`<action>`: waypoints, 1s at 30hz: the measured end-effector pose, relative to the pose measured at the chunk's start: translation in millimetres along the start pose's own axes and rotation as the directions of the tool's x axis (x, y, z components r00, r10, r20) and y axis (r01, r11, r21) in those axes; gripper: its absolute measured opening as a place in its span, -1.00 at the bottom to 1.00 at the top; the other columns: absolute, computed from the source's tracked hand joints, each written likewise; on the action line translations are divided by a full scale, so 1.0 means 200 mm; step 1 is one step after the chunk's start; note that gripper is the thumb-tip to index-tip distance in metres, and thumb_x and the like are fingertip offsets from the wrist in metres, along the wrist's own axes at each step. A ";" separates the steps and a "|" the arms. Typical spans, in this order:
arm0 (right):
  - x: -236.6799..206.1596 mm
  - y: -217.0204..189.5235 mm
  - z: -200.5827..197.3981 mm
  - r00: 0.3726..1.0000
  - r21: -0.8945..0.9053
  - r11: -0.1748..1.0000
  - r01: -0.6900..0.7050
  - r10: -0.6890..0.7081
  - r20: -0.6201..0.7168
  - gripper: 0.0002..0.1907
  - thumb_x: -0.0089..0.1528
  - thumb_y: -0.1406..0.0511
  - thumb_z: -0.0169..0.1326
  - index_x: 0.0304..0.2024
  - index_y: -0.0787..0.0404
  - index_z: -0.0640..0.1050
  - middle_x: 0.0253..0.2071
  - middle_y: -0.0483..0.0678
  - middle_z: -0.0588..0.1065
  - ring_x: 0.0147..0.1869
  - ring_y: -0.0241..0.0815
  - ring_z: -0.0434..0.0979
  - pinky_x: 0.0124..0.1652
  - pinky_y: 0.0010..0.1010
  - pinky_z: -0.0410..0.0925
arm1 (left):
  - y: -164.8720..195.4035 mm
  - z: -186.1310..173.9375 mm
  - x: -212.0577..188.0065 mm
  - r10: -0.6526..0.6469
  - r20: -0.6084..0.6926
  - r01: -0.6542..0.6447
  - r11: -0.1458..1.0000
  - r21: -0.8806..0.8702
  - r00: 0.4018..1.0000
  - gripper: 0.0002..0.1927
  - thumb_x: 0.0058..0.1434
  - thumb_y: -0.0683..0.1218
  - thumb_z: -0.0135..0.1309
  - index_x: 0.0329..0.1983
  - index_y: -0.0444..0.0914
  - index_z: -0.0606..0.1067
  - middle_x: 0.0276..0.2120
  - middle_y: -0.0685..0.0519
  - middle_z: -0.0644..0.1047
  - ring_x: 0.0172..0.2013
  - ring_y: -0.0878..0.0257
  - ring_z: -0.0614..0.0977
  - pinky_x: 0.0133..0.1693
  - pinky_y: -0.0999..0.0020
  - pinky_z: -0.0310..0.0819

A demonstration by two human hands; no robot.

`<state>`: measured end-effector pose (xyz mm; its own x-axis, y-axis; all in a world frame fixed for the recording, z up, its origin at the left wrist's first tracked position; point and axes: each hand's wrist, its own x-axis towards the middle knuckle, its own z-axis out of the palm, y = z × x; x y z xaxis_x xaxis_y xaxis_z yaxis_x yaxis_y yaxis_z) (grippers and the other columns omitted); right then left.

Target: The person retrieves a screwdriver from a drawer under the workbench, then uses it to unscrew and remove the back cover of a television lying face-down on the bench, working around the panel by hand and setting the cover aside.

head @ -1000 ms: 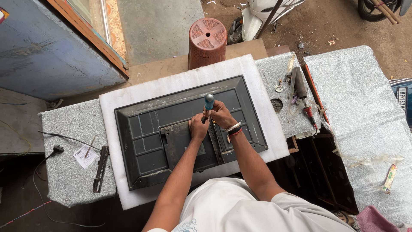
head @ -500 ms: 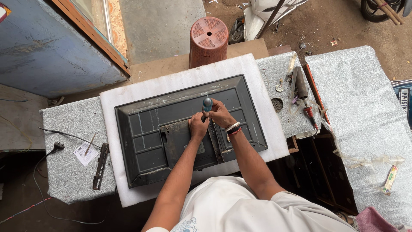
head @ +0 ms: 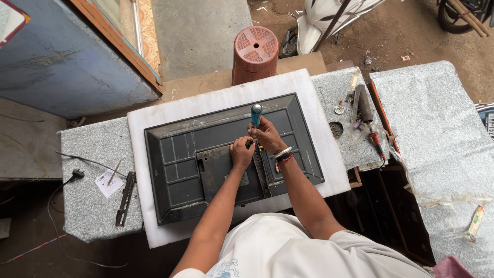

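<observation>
- While the right hand [head: 266, 135] is closed around one screwdriver [head: 256, 114] with a blue-green handle, the tool stands near upright, its tip hidden below the fist.
- The left hand [head: 241, 153] rests just beside the right hand, fingers curled and pressed onto a grey metal bracket plate [head: 218, 172]; whether it pinches anything cannot be told.
- Under both hands lies one flat television [head: 231, 154], back side up: a dark rectangular shell with moulded ribbed panels, dusty streaks and the one metal plate near its middle.
- The television sits on one white foam sheet [head: 149, 118], which reaches past the shell on every side.
- The foam sheet lies on a grey speckled table [head: 87, 154]; a second speckled table [head: 437, 128] stands well to the right of the right hand.
- To the far left of the left hand: one black bracket strip [head: 125, 198], one small paper slip [head: 109, 183] and one black cable with a plug [head: 77, 173].
- To the right of the right hand: a cluster of tools, among them one red-handled tool [head: 374, 141].
- Beyond the hands, past the far edge of the foam, stands one red-brown plastic stool [head: 254, 54].
- The right wrist carries a white band and a dark band [head: 282, 155].
</observation>
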<state>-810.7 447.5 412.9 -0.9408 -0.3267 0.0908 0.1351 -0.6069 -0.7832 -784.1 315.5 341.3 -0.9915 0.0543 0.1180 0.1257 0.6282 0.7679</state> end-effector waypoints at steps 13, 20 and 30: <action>0.00 -0.01 0.00 0.999 0.019 0.999 0.036 -0.036 0.012 -0.71 0.32 0.27 0.30 0.01 0.12 0.48 -0.20 -0.16 0.52 -0.12 -0.37 0.49 -0.11 -0.45 0.39 | 0.01 -0.01 -0.01 0.011 -0.014 -0.011 1.000 -0.003 1.000 -0.84 0.12 -0.09 0.26 -0.23 -0.15 0.58 -0.20 0.10 0.60 -0.07 0.08 0.58 0.01 0.10 0.28; -0.01 -0.03 0.02 0.999 0.055 0.998 -0.001 -0.001 0.034 -0.69 0.40 0.11 0.14 -0.04 0.22 0.55 -0.21 -0.11 0.55 -0.10 -0.31 0.54 -0.07 -0.41 0.42 | 0.01 -0.01 -0.01 0.002 0.005 -0.002 1.000 0.015 1.000 -0.81 0.13 -0.09 0.27 -0.20 -0.16 0.58 -0.19 0.09 0.60 -0.06 0.09 0.57 0.03 0.09 0.27; -0.03 -0.05 0.04 0.996 0.227 0.974 0.023 -0.043 0.084 -0.66 0.35 0.06 0.18 -0.10 0.18 0.52 -0.34 -0.16 0.47 -0.28 -0.35 0.39 -0.17 -0.42 0.29 | 0.04 -0.02 -0.03 0.018 -0.039 -0.019 1.000 -0.025 0.999 -0.88 0.15 -0.11 0.26 -0.26 -0.19 0.58 -0.16 0.09 0.63 -0.05 0.09 0.59 0.03 0.10 0.27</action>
<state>-804.9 450.1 425.1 -0.9161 -0.3603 0.1759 0.1808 -0.7629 -0.6208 -777.8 317.1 350.0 -0.9870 0.0349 0.1566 0.1454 0.6073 0.7810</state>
